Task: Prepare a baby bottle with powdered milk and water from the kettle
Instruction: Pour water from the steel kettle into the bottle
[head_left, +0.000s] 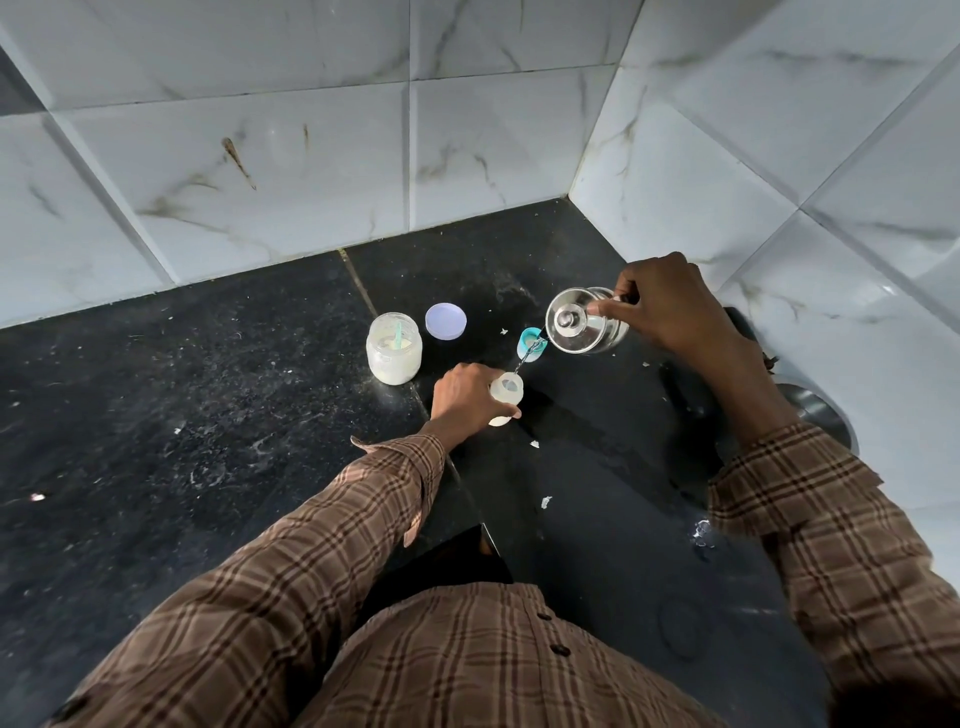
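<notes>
Right hand (670, 306) clasps tilted kettle (584, 322), spout above-right of upright bottle (506, 397) gripped by left hand (467, 397); stream enters mouth.

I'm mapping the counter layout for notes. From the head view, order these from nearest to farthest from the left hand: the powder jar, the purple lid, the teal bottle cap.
Measured from the left hand, which holds the baby bottle:
1. Teal bottle cap, just beyond the hand, to its right.
2. Powder jar, to its left, open with a scoop inside.
3. Purple lid, farther back, toward the wall.
</notes>
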